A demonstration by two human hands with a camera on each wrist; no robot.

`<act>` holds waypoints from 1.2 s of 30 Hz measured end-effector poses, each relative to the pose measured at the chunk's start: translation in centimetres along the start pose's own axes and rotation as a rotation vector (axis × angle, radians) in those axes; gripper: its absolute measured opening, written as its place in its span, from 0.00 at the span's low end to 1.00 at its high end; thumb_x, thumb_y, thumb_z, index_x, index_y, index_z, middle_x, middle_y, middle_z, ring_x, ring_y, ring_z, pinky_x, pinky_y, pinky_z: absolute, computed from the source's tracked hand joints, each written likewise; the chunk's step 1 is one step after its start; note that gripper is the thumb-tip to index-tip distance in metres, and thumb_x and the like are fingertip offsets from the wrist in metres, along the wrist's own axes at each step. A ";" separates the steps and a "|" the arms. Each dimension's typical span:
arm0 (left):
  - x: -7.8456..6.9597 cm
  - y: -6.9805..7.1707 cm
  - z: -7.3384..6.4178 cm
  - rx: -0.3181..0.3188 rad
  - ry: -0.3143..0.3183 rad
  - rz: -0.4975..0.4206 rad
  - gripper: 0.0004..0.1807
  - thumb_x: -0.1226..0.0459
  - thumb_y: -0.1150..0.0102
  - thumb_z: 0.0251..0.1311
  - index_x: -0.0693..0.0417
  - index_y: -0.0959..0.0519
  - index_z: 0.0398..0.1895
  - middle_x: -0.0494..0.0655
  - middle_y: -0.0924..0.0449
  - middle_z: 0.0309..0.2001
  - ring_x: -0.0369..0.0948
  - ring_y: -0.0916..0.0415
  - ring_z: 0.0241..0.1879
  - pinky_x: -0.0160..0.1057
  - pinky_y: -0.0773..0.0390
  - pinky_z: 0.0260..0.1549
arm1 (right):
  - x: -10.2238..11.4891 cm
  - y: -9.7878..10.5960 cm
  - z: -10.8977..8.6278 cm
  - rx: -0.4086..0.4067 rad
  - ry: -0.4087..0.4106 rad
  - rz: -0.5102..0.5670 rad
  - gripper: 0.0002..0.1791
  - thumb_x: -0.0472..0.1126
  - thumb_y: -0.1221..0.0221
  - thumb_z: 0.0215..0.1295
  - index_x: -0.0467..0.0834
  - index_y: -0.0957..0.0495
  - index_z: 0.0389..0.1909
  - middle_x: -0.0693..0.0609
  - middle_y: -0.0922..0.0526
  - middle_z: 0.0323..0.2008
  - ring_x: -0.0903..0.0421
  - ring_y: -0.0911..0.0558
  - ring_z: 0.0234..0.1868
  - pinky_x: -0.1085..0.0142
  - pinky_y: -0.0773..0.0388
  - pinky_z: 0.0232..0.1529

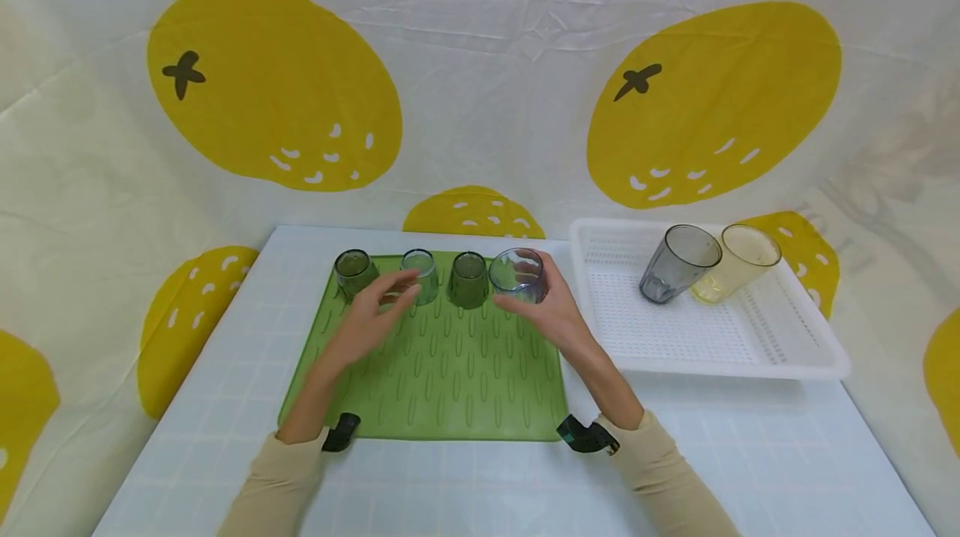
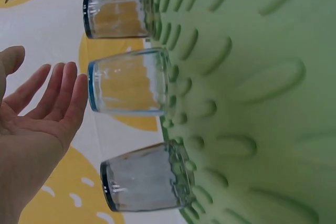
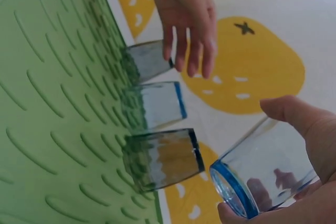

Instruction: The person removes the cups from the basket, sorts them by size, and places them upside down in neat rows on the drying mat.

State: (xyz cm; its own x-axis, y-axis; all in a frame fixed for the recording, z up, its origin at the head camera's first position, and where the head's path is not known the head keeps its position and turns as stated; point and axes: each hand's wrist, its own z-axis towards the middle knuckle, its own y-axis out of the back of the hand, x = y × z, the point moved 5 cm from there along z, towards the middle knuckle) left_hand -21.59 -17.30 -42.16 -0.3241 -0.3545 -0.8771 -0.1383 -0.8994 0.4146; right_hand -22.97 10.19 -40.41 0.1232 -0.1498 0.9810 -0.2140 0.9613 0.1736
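My right hand (image 1: 551,308) grips a clear glass with a blue-tinted base (image 3: 233,190), mouth up above the right part of the green ridged mat (image 1: 457,370). Three tumblers stand upside down in a row along the mat's far edge: a grey one (image 1: 355,270), a clear one with a blue base (image 2: 131,85) in the middle, and a dark greenish one (image 1: 468,283). My left hand (image 1: 375,312) hovers close to the grey and clear tumblers, fingers loosely spread and holding nothing. Its fingertips (image 2: 79,85) appear just short of the clear tumbler.
To the right, a white perforated basket (image 1: 637,362) holds a grey glass (image 1: 678,262) and a yellowish glass (image 1: 742,258), both leaning. The table (image 1: 465,487) has a pale checked cover, and a white cloth with yellow fruit prints (image 1: 487,103) hangs behind it.
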 end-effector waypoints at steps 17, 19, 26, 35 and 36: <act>-1.8 -4.4 1.7 0.029 -0.015 -0.052 0.31 0.55 0.41 0.75 0.60 0.32 0.74 0.58 0.29 0.67 0.51 0.26 0.63 0.51 0.24 0.62 | -1.2 -3.9 0.2 0.061 0.030 -0.025 0.48 0.36 0.25 0.54 0.36 0.40 0.74 0.35 0.29 0.66 0.38 0.28 0.66 0.40 0.32 0.66; -1.9 -4.8 1.8 0.027 -0.022 -0.058 0.32 0.54 0.40 0.74 0.59 0.33 0.74 0.57 0.30 0.66 0.52 0.27 0.63 0.51 0.25 0.62 | -1.3 -4.3 0.2 0.071 0.032 -0.021 0.49 0.35 0.24 0.54 0.36 0.40 0.73 0.35 0.28 0.65 0.38 0.28 0.66 0.40 0.31 0.66; -2.9 -5.9 2.1 0.027 -0.056 -0.042 0.36 0.56 0.33 0.69 0.59 0.33 0.75 0.55 0.29 0.65 0.53 0.28 0.62 0.56 0.25 0.60 | -1.4 -5.3 0.0 0.102 0.049 -0.030 0.47 0.34 0.24 0.54 0.37 0.39 0.72 0.38 0.27 0.65 0.43 0.28 0.67 0.43 0.32 0.68; -3.3 -6.6 2.2 0.035 -0.075 0.011 0.39 0.55 0.27 0.63 0.56 0.31 0.74 0.53 0.26 0.61 0.51 0.25 0.58 0.51 0.23 0.57 | -1.6 -5.8 -0.1 0.149 0.014 -0.094 0.47 0.34 0.25 0.57 0.34 0.40 0.74 0.36 0.27 0.65 0.40 0.26 0.66 0.47 0.27 0.64; -3.3 -6.6 2.2 0.038 -0.080 0.012 0.39 0.55 0.27 0.63 0.56 0.31 0.74 0.53 0.26 0.61 0.52 0.25 0.58 0.52 0.23 0.57 | -1.6 -5.8 -0.1 0.155 0.008 -0.095 0.47 0.34 0.26 0.57 0.34 0.40 0.74 0.35 0.27 0.65 0.40 0.26 0.66 0.47 0.27 0.64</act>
State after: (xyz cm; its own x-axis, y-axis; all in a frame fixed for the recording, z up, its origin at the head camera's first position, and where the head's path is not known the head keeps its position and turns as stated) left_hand -21.63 -9.59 -41.48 -0.3993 -0.3420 -0.8506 -0.1689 -0.8845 0.4349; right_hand -21.84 4.84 -43.04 0.1576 -0.2354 0.9590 -0.3479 0.8957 0.2770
